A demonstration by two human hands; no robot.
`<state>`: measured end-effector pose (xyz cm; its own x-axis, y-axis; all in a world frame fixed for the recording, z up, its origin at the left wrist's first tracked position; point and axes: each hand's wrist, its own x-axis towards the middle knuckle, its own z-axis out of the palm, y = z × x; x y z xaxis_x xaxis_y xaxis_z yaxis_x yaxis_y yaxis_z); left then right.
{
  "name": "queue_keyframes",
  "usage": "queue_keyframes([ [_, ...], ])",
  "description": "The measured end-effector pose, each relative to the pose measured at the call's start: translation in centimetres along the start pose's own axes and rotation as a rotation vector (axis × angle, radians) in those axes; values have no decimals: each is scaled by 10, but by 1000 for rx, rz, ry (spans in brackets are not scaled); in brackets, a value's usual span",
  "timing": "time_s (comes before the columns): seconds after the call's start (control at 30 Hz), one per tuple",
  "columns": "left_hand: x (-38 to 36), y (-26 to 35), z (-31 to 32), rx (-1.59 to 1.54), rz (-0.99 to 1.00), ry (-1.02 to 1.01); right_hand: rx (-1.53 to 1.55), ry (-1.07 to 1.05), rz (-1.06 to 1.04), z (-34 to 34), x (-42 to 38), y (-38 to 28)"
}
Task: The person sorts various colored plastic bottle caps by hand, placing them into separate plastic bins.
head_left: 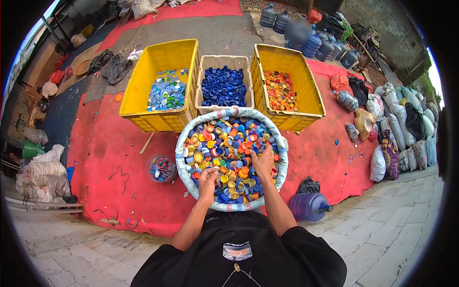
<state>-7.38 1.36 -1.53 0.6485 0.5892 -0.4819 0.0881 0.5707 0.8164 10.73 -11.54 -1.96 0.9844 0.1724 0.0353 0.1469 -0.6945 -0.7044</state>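
A round sack (180, 160) with a rolled white rim sits in front of me, full of mixed bottle caps (224, 143) in blue, yellow, orange and red. My left hand (208, 178) rests in the near part of the pile, fingers curled around caps. Further in and to the right, my right hand (262, 160) lies on the caps with its fingers closed over some of them. Which caps each hand holds is hidden by the fingers.
Behind the sack stand three crates: a yellow one (138, 93) with light blue and green caps, a beige one (224, 61) with dark blue caps, a yellow one (313, 98) with orange caps. A small tub (160, 168) sits left, a blue water jug (310, 205) lies right.
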Motion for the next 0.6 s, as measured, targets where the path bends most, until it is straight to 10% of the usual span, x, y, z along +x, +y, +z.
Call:
queue_keyframes([
  [0.6,69,18,68,1097,748,41,1686,-379,615,-72,-52,30],
])
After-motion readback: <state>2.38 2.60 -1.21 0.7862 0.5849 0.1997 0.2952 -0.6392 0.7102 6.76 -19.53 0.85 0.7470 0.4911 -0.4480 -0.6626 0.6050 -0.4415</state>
